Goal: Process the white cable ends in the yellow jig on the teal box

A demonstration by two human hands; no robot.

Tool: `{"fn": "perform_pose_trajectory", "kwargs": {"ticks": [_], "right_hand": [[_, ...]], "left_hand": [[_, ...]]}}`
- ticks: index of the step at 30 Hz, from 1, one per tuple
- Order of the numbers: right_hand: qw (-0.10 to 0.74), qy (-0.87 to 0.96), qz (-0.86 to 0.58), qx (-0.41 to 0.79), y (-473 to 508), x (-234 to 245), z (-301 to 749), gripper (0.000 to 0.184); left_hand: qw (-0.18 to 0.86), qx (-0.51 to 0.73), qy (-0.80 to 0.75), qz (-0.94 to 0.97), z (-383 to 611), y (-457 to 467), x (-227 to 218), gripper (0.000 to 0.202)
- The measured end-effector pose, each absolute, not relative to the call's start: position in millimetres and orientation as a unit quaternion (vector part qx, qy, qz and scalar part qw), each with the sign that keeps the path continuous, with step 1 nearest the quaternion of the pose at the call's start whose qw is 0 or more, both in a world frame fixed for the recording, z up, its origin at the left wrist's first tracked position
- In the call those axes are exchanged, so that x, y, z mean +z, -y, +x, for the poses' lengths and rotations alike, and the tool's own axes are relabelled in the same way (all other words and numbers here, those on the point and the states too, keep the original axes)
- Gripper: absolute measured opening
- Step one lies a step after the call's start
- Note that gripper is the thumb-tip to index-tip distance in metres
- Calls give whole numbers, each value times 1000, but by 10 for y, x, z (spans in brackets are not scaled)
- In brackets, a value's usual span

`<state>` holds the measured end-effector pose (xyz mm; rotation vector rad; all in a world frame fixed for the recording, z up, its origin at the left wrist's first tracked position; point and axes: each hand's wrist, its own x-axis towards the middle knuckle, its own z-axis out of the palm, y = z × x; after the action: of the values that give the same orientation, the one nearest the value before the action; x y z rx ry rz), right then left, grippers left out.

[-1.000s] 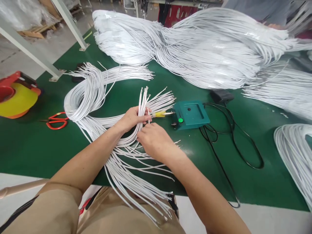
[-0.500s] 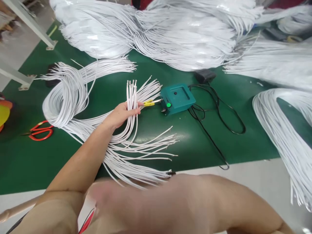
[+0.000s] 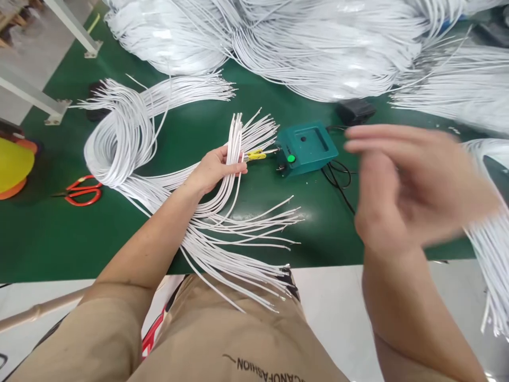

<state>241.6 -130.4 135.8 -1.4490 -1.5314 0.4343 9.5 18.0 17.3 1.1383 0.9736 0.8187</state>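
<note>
My left hand [image 3: 220, 168] is closed around a small bunch of white cables [image 3: 234, 138], whose ends point up past the thumb. Right beside those fingers is a yellow clip [image 3: 256, 154], lying among more cable ends and reaching toward a teal box [image 3: 308, 148] with a lit green button. My right hand [image 3: 417, 185] is raised to the right of the box, blurred, its fingers stretched out and nothing visible in them. Loose cable ends [image 3: 246, 265] fan out under my left forearm and over the table's front edge.
Large heaps of white cable [image 3: 326, 48] cover the back of the green table [image 3: 51, 244]. A coiled bundle [image 3: 115, 138] and red-handled scissors [image 3: 83, 191] lie on the left. A black block [image 3: 355, 111] sits behind the box, and another cable bundle [image 3: 491, 254] hangs off the right edge.
My right arm has swung from low across my body up to the right, bringing the hand into view. My left hand keeps its hold on the cables; the whole view has shifted slightly.
</note>
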Motion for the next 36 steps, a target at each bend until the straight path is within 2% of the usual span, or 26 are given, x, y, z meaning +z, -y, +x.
{"fn": "perform_pose_trajectory", "kwargs": {"ticks": [3, 7, 10, 17, 21, 26, 28, 32, 36], "right_hand": [[494, 603, -588, 218, 544, 1043, 2246, 16], [370, 586, -561, 454, 19, 620, 1952, 22], [369, 561, -537, 511, -83, 470, 1772, 28], [439, 487, -488, 576, -47, 390, 1717, 24], [452, 470, -497, 572, -14, 340, 1745, 29], [482, 456, -495, 561, -8, 298, 1720, 23], [494, 437, -491, 570, -1, 308, 1715, 27], [491, 435, -503, 563, 14, 332, 1714, 30], [490, 449, -502, 554, 8, 319, 1712, 20]], "left_hand": [[650, 366, -429, 510, 103, -161, 197, 39], [632, 367, -442, 521, 104, -142, 218, 40], [620, 370, -440, 534, 103, -143, 211, 39], [614, 365, -441, 544, 97, -166, 165, 40], [600, 364, -446, 555, 93, -181, 148, 41], [578, 349, -454, 582, 86, -176, 186, 39], [576, 347, -455, 585, 87, -174, 203, 39], [573, 351, -454, 585, 96, -167, 213, 39], [570, 361, -451, 584, 116, -160, 189, 38]]}}
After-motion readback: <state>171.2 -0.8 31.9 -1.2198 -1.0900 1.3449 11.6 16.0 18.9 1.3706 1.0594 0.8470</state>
